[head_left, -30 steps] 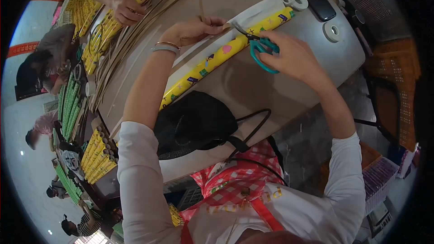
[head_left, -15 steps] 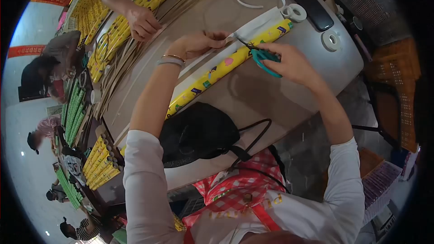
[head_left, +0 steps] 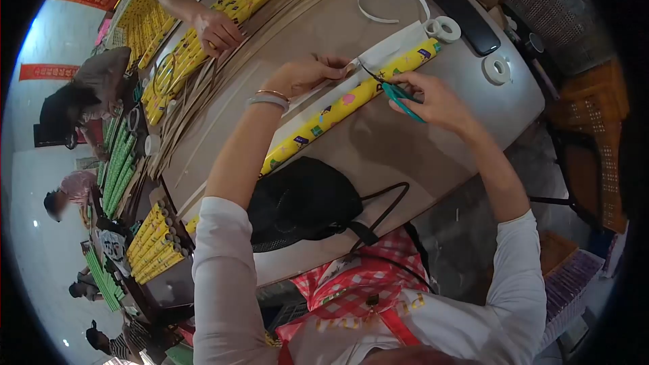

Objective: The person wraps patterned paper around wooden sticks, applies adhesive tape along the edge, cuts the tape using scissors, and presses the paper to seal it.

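A long roll in yellow patterned wrapping paper [head_left: 338, 109] lies diagonally on the table, a white sheet edge [head_left: 395, 42] showing along its far side. My left hand [head_left: 312, 76] is over the white edge, thumb and fingers pinching a small pale strip [head_left: 352, 66]. My right hand [head_left: 433, 100] grips teal-handled scissors [head_left: 403, 100] above the roll. Their dark blades point left, close to the strip by my left fingertips; whether they touch it I cannot tell.
Tape rolls [head_left: 497, 69], a black phone [head_left: 465, 20] and a curled white band [head_left: 365, 10] lie at the far right. A black bag [head_left: 304, 206] sits nearest me. Across the table are a co-worker's hand [head_left: 218, 30], brown strips [head_left: 196, 91] and stacked yellow tubes [head_left: 154, 243].
The whole view has shifted slightly. The scissors have turned a little in my right hand, blades still by my left fingertips. Across the table, the co-worker's fingers have changed position.
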A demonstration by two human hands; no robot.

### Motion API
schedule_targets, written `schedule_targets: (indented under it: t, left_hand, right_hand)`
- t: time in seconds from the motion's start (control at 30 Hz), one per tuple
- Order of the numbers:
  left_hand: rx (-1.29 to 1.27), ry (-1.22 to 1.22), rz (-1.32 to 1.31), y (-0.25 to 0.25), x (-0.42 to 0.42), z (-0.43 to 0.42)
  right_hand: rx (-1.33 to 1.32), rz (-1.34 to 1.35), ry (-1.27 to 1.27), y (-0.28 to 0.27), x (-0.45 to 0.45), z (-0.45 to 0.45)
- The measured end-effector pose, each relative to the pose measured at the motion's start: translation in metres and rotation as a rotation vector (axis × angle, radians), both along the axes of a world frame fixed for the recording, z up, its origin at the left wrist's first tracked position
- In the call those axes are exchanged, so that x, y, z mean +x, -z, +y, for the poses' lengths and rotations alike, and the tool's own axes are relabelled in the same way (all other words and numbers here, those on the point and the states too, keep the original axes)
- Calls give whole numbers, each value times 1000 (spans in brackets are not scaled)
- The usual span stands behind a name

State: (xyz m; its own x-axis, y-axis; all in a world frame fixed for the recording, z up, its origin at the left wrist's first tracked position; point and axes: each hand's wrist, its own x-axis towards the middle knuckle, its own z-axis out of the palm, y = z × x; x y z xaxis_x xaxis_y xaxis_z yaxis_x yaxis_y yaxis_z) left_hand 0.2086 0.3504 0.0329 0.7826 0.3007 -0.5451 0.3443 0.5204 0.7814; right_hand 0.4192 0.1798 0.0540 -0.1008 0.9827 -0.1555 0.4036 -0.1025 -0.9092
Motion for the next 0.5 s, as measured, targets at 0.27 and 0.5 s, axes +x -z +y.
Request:
schedule_targets:
  t: [0.27, 0.5]
  left_hand:
    - [7, -64, 37, 1, 0, -3]
    - [88, -74, 70, -1, -2, -3]
  right_hand:
    - [12, 76, 31, 18, -2, -2]
    - [-303, 526, -18, 2, 8, -3]
